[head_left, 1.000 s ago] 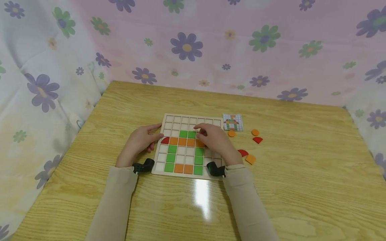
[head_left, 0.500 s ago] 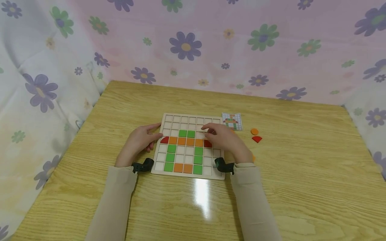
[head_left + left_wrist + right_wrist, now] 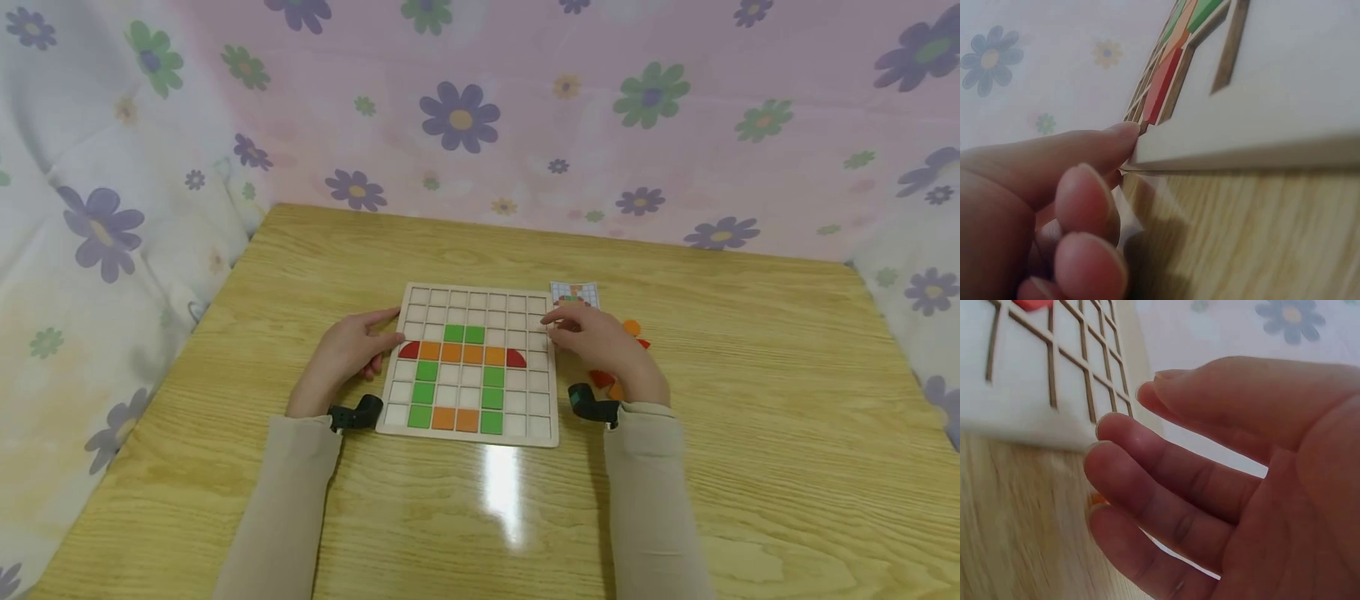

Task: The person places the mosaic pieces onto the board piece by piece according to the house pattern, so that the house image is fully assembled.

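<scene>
Board (image 3: pixel 471 367) is being steadied mid-table by the left hand (image 3: pixel 347 354), fingers straight against its edge; the right hand (image 3: pixel 604 350), relaxed and empty, is being held over loose pieces (image 3: pixel 633 328). Pattern is judged partly filled; upper rows unfilled.

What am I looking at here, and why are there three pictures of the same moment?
No machine here: a person sits at a wooden table wearing three cameras. The wide picture comes from one on the head; the two close-ups come from small black cameras strapped to each wrist.

On the table lies a pale grid board, partly filled with green, orange and red tiles. Beside its far right corner lies a small pattern card, and loose orange and red tiles lie to the right.

The left hand rests against the board's left edge, a fingertip touching it in the left wrist view. The right hand hovers open just right of the board, over the loose tiles, holding nothing.
</scene>
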The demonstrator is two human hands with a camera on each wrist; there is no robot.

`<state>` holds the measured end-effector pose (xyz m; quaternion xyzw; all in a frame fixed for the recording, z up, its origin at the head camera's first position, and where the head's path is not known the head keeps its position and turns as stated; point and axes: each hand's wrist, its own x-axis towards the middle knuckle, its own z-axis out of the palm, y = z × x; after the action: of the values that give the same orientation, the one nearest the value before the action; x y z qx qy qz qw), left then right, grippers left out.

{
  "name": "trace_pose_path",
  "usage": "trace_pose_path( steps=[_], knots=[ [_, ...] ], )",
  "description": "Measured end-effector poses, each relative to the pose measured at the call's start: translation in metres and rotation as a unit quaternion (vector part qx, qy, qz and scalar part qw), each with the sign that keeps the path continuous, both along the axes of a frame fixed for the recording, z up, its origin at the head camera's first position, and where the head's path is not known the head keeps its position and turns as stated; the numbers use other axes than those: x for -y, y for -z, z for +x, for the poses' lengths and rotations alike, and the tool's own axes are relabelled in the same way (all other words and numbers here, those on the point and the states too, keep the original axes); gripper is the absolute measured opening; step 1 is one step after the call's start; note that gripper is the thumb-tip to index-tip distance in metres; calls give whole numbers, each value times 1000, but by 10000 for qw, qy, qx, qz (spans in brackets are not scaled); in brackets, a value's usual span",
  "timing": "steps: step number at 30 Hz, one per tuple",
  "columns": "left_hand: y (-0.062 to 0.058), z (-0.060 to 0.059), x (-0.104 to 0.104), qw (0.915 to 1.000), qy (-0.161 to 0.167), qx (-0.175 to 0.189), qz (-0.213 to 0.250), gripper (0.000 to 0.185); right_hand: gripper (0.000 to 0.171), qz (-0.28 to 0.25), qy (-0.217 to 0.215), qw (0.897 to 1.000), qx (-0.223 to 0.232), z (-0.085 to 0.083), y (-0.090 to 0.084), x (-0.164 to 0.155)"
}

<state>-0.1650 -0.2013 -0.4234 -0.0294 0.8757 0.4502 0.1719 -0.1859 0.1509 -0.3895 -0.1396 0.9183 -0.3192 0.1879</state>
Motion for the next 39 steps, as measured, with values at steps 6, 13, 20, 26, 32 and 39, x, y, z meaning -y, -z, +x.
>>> trace_pose_path(
  steps=[6,13,20,26,32,39],
  knots=[
    [1,1,0,10000,48,4,-45,52,29,-24,295,9993,218,1,0,-19],
    [1,1,2,10000,-34,60,-11,52,33,-8,603,9978,269,1,3,-42],
    [0,2,2,10000,-19,-11,-58,52,33,227,966,9950,130,5,5,-66],
    [-1,2,1,9999,38,-68,101,50,34,39,1273,9917,188,11,0,-76],
    [-1,1,1,9999,20,-90,89,50,34,127,1471,9884,350,15,-3,-80],
    [-2,1,1,10000,36,-20,-36,52,32,239,1508,9875,379,14,2,-85]
  ],
)
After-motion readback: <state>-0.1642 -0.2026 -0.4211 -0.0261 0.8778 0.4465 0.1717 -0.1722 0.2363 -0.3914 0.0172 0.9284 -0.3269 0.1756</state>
